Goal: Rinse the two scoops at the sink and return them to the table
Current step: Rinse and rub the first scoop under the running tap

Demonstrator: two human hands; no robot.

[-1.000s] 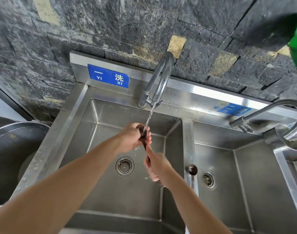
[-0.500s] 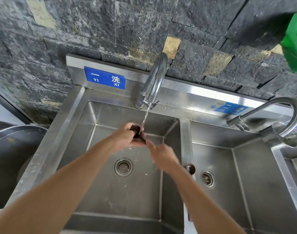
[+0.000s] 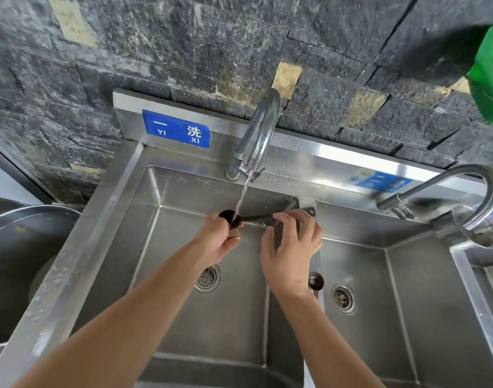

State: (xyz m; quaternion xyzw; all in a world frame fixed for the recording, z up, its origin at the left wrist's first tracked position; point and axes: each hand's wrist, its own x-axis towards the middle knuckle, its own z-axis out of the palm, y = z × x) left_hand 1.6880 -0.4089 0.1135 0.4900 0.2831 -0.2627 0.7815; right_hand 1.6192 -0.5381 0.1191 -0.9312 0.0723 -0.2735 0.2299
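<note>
A dark scoop [image 3: 230, 217] lies sideways under the running stream from the left faucet [image 3: 256, 141], over the left sink basin [image 3: 167, 247]. My left hand [image 3: 220, 242] grips its bowl end. My right hand [image 3: 291, 247] has its fingertips on the thin handle, which runs off to the right. A second dark scoop [image 3: 316, 281] rests on the divider between the two basins, partly hidden behind my right wrist.
A right basin [image 3: 407, 303] with its own drain sits beside the left one, under a second curved faucet [image 3: 463, 197]. A large metal pot [image 3: 18, 247] stands at the left. A green object [image 3: 489, 74] hangs at the top right. Dark stone wall behind.
The scoop has turned from upright to lying sideways, handle pointing right. My right hand rose from low on the handle to pinch it near the divider.
</note>
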